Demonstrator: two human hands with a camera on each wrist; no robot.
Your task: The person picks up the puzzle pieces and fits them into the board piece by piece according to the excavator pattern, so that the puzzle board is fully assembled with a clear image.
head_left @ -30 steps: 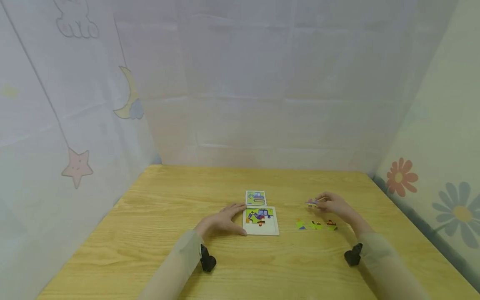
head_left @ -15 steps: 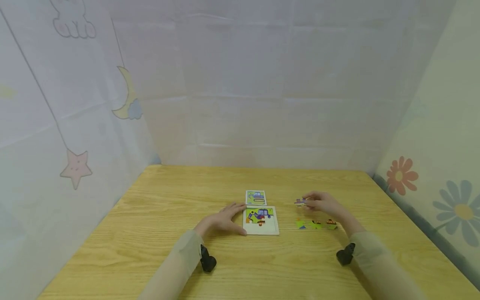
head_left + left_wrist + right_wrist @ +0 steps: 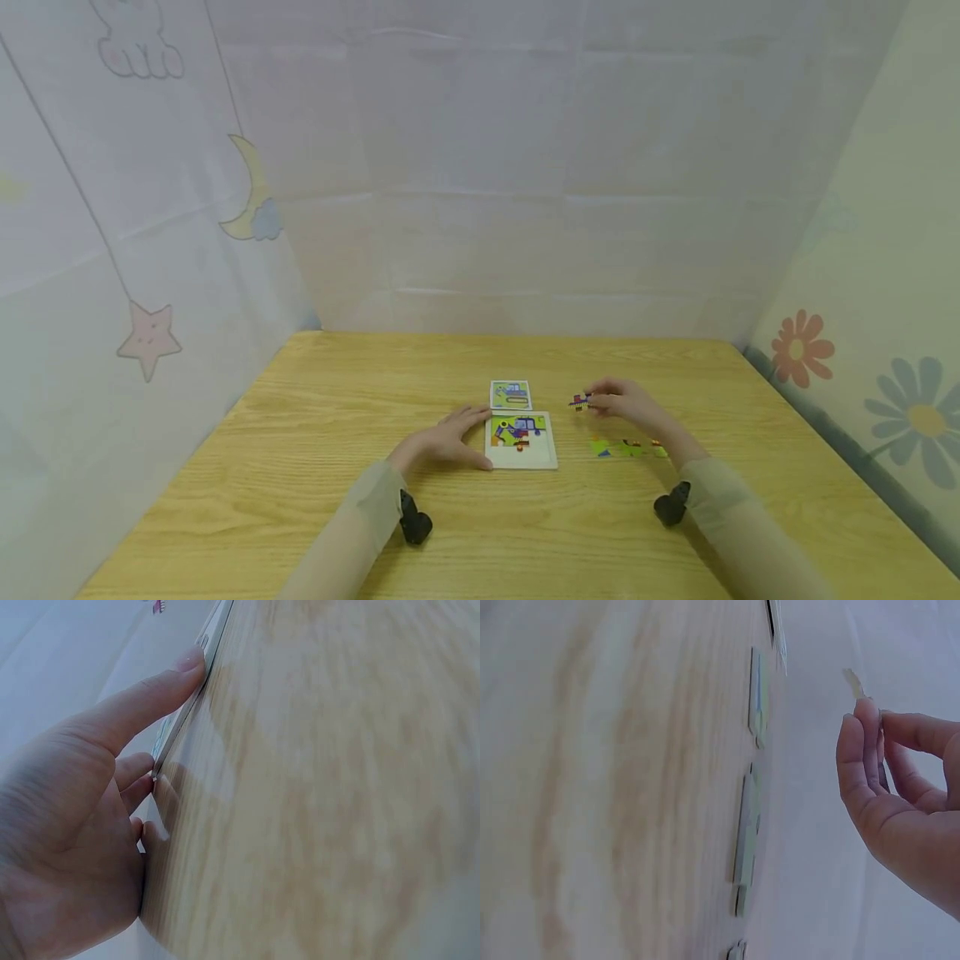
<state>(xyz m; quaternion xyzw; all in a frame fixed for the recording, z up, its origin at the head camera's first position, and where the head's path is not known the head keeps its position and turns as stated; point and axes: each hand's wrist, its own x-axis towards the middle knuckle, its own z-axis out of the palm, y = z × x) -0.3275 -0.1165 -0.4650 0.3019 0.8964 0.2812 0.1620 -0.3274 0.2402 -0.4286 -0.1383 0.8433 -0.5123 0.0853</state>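
In the head view, a white-framed jigsaw board (image 3: 536, 460) lies on the table, its upper part filled with a digger picture. My left hand (image 3: 448, 439) rests along the board's left side, the thumb by the near corner and the fingers by the far one. In the left wrist view the thumb (image 3: 154, 701) lies straight against the board's edge. My right hand (image 3: 632, 407) pinches a jigsaw piece (image 3: 579, 403) between thumb and fingertips, raised over the table to the right of the board. The right wrist view shows this piece (image 3: 853, 681) edge-on, partly hidden by the fingers.
A small picture card (image 3: 511, 395) of the same digger lies just beyond the board. Several loose green jigsaw pieces (image 3: 632, 449) lie in a row on the wooden table (image 3: 337, 400), right of the board and below my right forearm. Patterned cloth (image 3: 472, 208) hangs around the table.
My right hand has moved left towards the board with the jigsaw piece, which has turned and tilted in its fingers. The left hand stays at the board's side.
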